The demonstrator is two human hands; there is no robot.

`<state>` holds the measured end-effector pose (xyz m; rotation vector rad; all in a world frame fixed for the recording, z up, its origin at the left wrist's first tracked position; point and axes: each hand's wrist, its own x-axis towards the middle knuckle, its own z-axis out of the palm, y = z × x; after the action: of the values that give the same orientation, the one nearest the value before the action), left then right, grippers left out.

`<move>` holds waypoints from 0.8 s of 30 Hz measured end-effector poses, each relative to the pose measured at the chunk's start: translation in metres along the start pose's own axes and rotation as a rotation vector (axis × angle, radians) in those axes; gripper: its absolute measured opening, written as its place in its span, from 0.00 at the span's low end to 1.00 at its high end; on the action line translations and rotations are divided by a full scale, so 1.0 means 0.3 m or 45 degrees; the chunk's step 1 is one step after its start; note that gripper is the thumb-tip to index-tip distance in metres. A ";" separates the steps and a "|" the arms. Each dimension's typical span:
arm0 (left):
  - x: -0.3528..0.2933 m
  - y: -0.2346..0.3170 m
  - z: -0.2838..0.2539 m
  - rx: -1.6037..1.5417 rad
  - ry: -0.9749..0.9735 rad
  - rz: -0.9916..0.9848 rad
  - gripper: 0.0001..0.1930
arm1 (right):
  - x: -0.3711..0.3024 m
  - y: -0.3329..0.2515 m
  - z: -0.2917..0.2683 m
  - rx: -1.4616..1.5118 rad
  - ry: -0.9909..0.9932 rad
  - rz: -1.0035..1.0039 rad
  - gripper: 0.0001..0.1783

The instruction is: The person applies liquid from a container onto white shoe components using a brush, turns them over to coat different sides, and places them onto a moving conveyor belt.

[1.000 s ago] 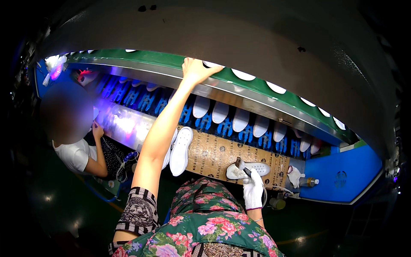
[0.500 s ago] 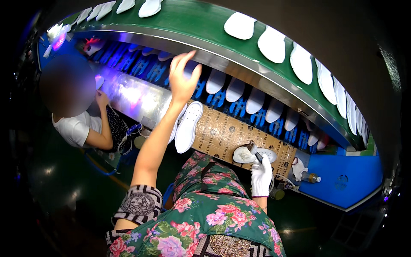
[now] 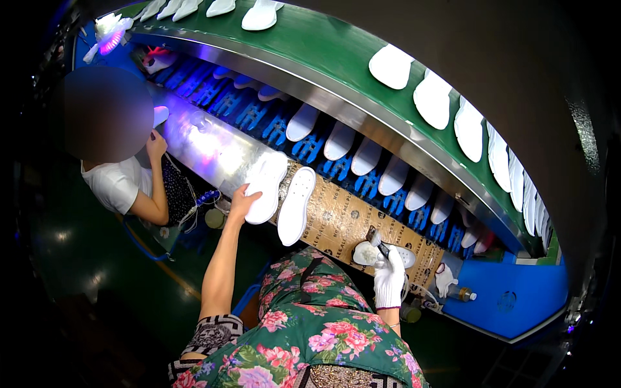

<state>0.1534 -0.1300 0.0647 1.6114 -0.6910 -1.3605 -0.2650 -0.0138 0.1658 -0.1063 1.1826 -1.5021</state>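
The left hand [image 3: 242,204] grips a white shoe sole [image 3: 265,191] by its edge; a careless swing could knock the second sole [image 3: 296,208] just right of it. Farther right, the gloved right hand [image 3: 389,277] holds a brush [image 3: 377,241]; tipping it might smear the third sole [image 3: 365,255] beneath.

White sole [image 3: 266,184], slanted dark-handled brush [image 3: 379,243]

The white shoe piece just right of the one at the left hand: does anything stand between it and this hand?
Yes: the left shoe piece, held at its edge by the left hand, lies between that hand and the right shoe piece. Nothing visible covers the latter.
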 end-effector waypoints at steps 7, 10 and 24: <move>-0.235 0.737 0.167 -0.371 -0.291 0.770 0.32 | -0.022 0.030 0.040 0.011 -0.009 0.046 0.17; -0.044 0.985 0.296 -0.287 -0.354 1.070 0.33 | -0.017 0.044 0.031 -0.004 -0.028 0.027 0.16; 0.324 1.088 0.602 1.125 0.228 1.129 0.58 | -0.065 0.078 0.015 0.068 0.089 -0.048 0.18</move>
<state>0.0442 -0.4083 0.3080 1.6614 -1.7786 -0.2312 -0.2395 0.0030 0.1619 -0.0401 1.2011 -1.5801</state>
